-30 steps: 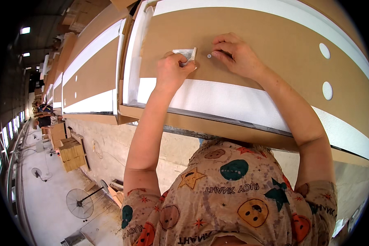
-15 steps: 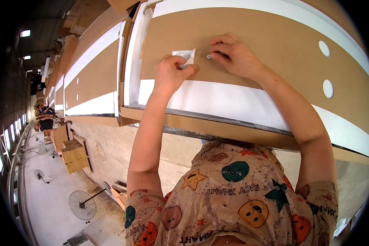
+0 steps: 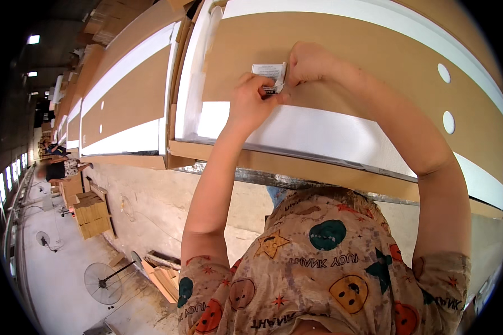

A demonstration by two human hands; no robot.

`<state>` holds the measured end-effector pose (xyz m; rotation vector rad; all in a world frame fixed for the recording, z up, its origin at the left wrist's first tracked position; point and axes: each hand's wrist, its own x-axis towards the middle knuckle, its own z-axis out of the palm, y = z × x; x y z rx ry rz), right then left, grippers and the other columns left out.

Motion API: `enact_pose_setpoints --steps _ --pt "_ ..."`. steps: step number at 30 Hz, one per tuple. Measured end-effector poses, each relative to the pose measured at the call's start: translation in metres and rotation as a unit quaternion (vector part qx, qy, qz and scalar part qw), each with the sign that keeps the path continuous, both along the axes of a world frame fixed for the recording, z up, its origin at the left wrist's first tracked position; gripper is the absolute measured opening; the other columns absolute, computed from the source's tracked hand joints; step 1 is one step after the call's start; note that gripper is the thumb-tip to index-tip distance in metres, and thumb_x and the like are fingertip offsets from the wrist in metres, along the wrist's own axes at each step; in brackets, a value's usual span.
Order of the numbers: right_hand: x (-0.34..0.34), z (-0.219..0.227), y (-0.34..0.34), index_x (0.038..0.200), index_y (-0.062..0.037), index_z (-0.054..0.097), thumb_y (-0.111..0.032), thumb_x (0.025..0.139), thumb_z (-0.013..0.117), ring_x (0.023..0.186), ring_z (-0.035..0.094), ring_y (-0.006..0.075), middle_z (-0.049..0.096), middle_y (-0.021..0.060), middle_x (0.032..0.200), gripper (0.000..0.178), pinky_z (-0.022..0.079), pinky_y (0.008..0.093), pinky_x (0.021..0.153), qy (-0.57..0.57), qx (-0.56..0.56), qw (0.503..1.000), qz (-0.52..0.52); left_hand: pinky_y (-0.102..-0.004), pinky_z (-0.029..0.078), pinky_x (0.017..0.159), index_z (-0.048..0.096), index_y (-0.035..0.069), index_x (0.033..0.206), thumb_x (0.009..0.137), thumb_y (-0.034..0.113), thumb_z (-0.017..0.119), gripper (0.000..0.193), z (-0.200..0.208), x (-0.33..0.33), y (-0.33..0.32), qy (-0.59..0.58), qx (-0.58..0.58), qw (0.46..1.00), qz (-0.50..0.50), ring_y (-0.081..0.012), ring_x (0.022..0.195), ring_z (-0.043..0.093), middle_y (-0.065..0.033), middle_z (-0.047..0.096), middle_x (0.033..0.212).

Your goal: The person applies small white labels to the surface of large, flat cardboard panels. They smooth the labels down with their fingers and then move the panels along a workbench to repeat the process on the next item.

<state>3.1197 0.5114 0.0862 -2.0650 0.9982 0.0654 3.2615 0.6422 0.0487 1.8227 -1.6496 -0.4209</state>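
One small printed packet [image 3: 269,70] is over the brown cardboard sheet [image 3: 363,53] on my feed, pinched by the left hand [image 3: 254,106]. The right hand [image 3: 310,62] curls just beside the packet's right edge; I cannot tell whether it grips anything.

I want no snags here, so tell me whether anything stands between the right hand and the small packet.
Nothing visible does: the right hand is close beside the small packet, over the brown cardboard. The left hand grips the packet from the other side. Whether the right hand touches it, I can't tell.
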Motion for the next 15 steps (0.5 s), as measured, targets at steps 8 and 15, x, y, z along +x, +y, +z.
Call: enact_pose_setpoints --steps 8,15 --pt "-0.006 0.011 0.001 0.056 -0.0036 0.061 -0.011 0.056 0.071 0.051 0.051 0.0188 0.055 0.0060 0.054 0.013 0.041 0.0329 0.048 0.070 -0.042 0.995 -0.056 -0.0277 0.048 0.064 0.066 0.001 0.081 0.075 0.014 0.075 0.017 0.000 0.002 -0.024 0.091 0.079 0.992 -0.041 -0.0139 0.071 0.060 -0.0064 0.059 0.087" --pt "-0.029 -0.002 0.003 0.057 -0.0066 0.060 -0.009 0.058 0.068 0.054 0.048 0.0137 0.055 0.0020 0.056 0.008 0.039 0.0314 0.050 -0.026 0.005 0.990 -0.137 -0.0312 0.048 0.062 0.066 0.004 0.070 0.070 0.015 0.073 0.013 0.000 -0.005 -0.032 0.167 0.059 0.983 -0.055 -0.0187 0.065 0.059 -0.0081 0.058 0.081"
